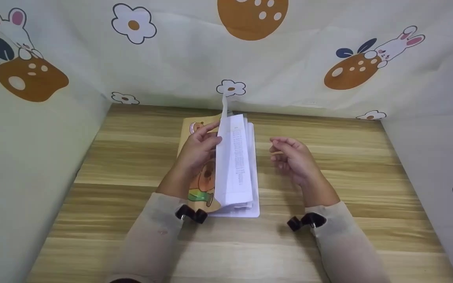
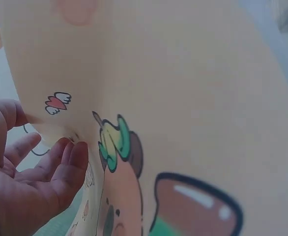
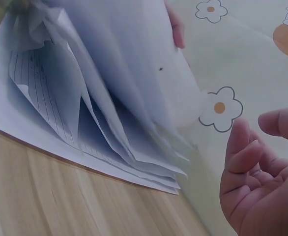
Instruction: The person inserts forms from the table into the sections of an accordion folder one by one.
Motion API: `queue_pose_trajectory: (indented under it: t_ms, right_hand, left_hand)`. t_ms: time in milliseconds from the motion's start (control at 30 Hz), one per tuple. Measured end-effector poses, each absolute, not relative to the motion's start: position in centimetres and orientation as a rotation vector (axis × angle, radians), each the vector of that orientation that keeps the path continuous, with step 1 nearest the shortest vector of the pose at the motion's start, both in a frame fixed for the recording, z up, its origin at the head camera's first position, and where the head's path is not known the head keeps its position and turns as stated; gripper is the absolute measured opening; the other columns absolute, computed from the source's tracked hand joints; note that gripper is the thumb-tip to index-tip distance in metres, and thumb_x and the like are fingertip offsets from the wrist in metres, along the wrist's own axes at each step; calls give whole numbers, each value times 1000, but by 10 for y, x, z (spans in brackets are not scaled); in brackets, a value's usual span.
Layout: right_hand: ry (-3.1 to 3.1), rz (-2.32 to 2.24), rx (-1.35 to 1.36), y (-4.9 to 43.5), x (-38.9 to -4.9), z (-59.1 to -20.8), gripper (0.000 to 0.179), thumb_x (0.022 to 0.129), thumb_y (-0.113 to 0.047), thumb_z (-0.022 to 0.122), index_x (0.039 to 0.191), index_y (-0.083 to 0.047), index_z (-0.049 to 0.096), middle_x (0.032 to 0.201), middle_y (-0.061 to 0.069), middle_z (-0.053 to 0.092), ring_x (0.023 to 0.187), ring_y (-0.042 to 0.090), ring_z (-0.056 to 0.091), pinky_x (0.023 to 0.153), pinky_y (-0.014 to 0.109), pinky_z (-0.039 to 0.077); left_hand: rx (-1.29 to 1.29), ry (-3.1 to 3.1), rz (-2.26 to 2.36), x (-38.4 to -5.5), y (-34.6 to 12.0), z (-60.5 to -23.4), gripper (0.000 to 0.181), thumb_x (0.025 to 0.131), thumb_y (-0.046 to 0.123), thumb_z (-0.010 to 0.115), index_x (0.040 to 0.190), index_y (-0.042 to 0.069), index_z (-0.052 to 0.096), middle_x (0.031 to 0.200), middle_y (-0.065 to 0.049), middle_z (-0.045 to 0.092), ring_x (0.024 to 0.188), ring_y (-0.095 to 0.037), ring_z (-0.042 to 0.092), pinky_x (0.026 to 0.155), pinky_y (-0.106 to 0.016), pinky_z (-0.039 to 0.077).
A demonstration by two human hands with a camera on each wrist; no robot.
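Observation:
A notebook [image 1: 255,169] with a tan cartoon cover [image 2: 193,98] lies on the table, its cover raised upright. Loose white sheets [image 1: 234,157], one printed with small columns, stand fanned inside it. My left hand [image 1: 199,151] pinches the raised cover near its upper edge; in the right wrist view a fingertip [image 3: 177,29] shows round that edge. To the right of the notebook, my right hand [image 1: 293,157] hovers apart from the pages, fingers loosely bent and holding nothing. Folded and lined sheets [image 3: 45,93] show between the pages in the right wrist view.
The wood-grain table [image 1: 348,165] extends on both sides of the notebook. A pale cloth [image 1: 171,70] printed with flowers, rabbits and orange fruit hangs along its back and sides. Each wrist bears a small black camera mount [image 1: 191,214].

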State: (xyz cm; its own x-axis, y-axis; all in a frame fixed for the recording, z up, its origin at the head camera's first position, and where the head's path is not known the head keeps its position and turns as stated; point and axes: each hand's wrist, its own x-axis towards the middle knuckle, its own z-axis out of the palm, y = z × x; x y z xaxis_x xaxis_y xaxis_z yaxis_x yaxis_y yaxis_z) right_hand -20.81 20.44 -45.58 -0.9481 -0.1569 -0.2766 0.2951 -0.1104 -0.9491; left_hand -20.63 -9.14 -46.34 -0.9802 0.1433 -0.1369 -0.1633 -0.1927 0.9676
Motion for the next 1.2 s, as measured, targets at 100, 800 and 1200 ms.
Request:
queue_pose_trajectory:
  t_ms: [100, 800, 1200]
  right_hand:
    - [1858, -2164, 136, 204, -206, -455, 13, 106, -18, 64, 110, -21, 76, 89, -6, 71, 68, 8, 70, 53, 18, 45]
    - [1842, -2195, 99, 200, -206, -458, 18, 106, -15, 63, 111, -22, 78, 89, -5, 72, 68, 9, 69, 53, 19, 45]
    - [1768, -2264, 124, 202, -206, -458, 16, 106, -14, 65, 117, -12, 76, 85, -4, 73, 66, 9, 68, 53, 19, 46]
  left_hand:
    - [-50, 1903, 2234, -206, -87, -469, 51, 104, 14, 64, 154, 25, 59, 139, -15, 68, 118, -33, 74, 98, -44, 63]
    - [-73, 2258, 1708, -206, -56, -492, 58, 102, 24, 70, 156, 33, 54, 156, -6, 60, 141, -28, 61, 111, -43, 56]
    - [-8, 2146, 1797, -208, -59, -490, 65, 103, 23, 69, 163, 28, 46, 161, -10, 55, 139, -28, 62, 112, -43, 56]
